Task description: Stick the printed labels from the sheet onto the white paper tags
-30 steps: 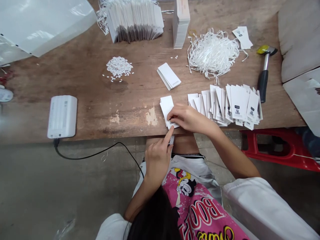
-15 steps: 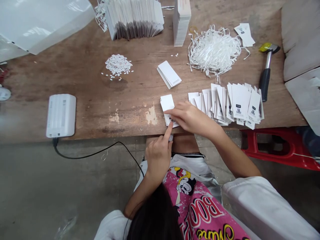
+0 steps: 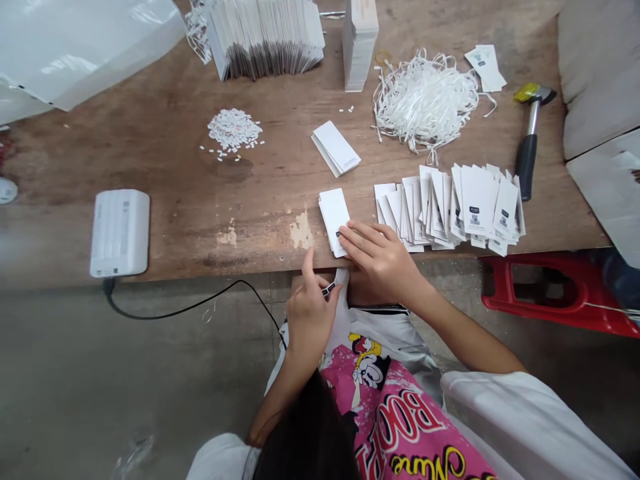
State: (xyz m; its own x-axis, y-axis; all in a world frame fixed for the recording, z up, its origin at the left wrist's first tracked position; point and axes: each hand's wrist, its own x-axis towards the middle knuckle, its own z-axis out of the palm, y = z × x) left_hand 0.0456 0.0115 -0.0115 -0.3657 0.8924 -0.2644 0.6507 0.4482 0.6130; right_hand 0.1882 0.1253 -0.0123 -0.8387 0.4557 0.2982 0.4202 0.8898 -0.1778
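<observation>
Just below the table edge, my left hand [image 3: 313, 307] grips a small black label with white edges [image 3: 328, 289] by the thumb, with the index finger raised. A pale strip [image 3: 342, 280] hangs beside it over the lap; whether the label is joined to it I cannot tell. My right hand [image 3: 377, 257] lies with its fingers stretched flat on a small stack of white cards [image 3: 333, 210] at the table's front edge. A dark printed mark shows by the fingertips. Farther back rests another few white cards [image 3: 337, 148].
Right of the hands leans a row of white printed tags [image 3: 445, 207]. Behind it are a heap of white strings [image 3: 425, 100] and a hammer [image 3: 527, 160]. Small white pieces [image 3: 234, 130] lie left, beyond a white power box [image 3: 120, 232] with a cable. Upright card stacks [image 3: 267, 37] stand behind.
My left hand has drawn back from the cards to below the table edge, where the black label now shows. My right hand has slid slightly toward me, its fingers flattening on the cards.
</observation>
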